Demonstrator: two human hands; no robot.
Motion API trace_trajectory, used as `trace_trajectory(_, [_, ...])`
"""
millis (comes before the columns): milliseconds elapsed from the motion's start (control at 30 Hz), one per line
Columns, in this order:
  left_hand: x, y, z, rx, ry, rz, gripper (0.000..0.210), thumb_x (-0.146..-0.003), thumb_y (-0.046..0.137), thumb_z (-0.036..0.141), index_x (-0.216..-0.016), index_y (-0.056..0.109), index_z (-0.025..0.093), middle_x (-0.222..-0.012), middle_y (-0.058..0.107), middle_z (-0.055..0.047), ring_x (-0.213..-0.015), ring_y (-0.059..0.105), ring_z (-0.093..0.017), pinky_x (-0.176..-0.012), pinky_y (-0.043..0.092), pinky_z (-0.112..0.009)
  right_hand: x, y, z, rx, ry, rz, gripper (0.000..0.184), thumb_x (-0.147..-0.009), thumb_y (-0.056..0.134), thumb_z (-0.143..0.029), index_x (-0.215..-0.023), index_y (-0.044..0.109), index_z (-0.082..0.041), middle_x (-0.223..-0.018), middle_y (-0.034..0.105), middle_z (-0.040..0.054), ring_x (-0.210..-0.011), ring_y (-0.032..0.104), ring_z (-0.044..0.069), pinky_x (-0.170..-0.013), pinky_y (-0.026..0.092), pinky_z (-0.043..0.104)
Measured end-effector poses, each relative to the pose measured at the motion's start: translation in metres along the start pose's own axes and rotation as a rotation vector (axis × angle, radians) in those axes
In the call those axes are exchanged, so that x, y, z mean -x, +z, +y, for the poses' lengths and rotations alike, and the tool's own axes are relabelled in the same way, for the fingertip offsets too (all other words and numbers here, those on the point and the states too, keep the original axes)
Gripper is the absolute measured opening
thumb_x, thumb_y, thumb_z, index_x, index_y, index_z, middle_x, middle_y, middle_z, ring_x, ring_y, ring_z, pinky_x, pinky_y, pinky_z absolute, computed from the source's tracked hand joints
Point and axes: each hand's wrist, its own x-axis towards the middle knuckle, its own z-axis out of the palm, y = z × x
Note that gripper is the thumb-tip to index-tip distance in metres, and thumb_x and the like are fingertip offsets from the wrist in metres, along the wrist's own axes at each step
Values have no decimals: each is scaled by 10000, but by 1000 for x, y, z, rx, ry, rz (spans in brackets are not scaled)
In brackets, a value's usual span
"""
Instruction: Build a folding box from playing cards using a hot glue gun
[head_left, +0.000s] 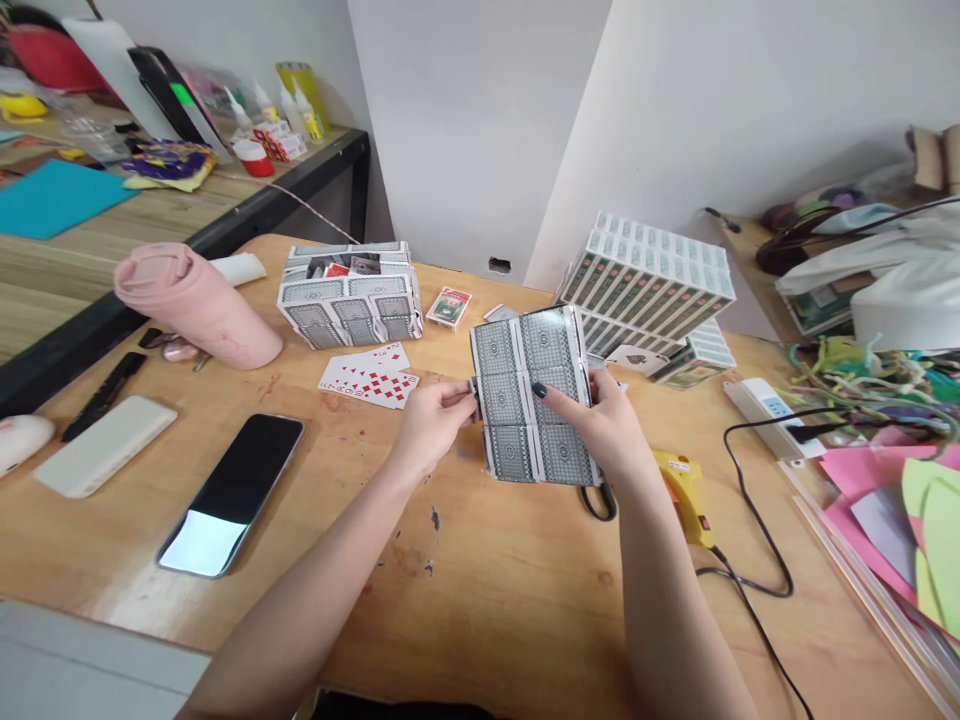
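The card-covered piece (506, 400), faced with patterned card backs in two columns, is between the two hands, tilted slightly above the counter (510, 610). The left hand (435, 425) is at its left edge, about halfway up, with thumb and fingertips pinched together there; the exact bit of the edge between them is too small to make out. The right hand (604, 425) grips the opposite side: its thumb, with a dark nail, lies flat across the front face, while the other fingers go around the right edge and are mostly hidden behind it.

Just below the piece's lower right corner, a black looped handle (607, 510) shows, partly covered by it. A yellow glue gun (694, 500) lies to the right, partly hidden by the right forearm. Beyond the right hand are stacked card packs (649, 275), with an ace of spades (637, 358) near their base. Beyond the left hand, fanned red-suited cards (367, 380) lie face up in front of a card-covered box (345, 315) with an opening in its top. A single card pack (450, 307) sits just beside that box. Further left are a phone (232, 490) and a pink tumbler (202, 305).
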Motion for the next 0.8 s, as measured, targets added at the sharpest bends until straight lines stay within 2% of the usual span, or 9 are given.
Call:
trace_trajectory(167, [8,-1,10,135,10,-83,313,-626,790,310,-893,758,149,-1014,731,-85,-844,671,-197,-856,527,-388,4,-5,-6,6,-53,26,489,-609,734,-541,-934,565,-217,-952,674,70,-861,627,261,-713,504,393])
trace_trajectory(367, [12,0,5,209,-11,-57,348,-618,806,306,-935,755,173,-1018,734,-72,-911,669,-217,-907,515,-416,5,-6,-6,-10,-45,14,494,-608,744,-541,-930,553,-218,-946,675,69,-860,632,262,-703,506,387])
trace_trajectory(500, [9,-1,-1,238,6,-34,308,-640,801,274,-925,753,166,-1022,731,-75,-963,655,-209,-931,496,-377,2,-7,-1,-63,-30,-31,523,-607,752,-554,-964,558,-225,-976,681,68,-887,643,267,-729,522,396])
trace_trajectory(633, [0,-3,-7,282,-47,-58,261,-627,812,210,-871,732,164,-992,724,-59,-903,654,-167,-880,504,-322,-3,-8,3,-151,24,-95,550,-608,763,-542,-1019,571,-229,-1020,684,74,-905,656,278,-747,537,407])
trace_trajectory(800, [-7,-4,-13,340,-148,-150,340,-652,797,216,-975,702,171,-992,715,-55,-825,652,-139,-783,508,-271,-6,-11,2,-248,83,-144,553,-599,787,-500,-1035,592,-223,-1056,686,85,-930,662,294,-764,552,415])
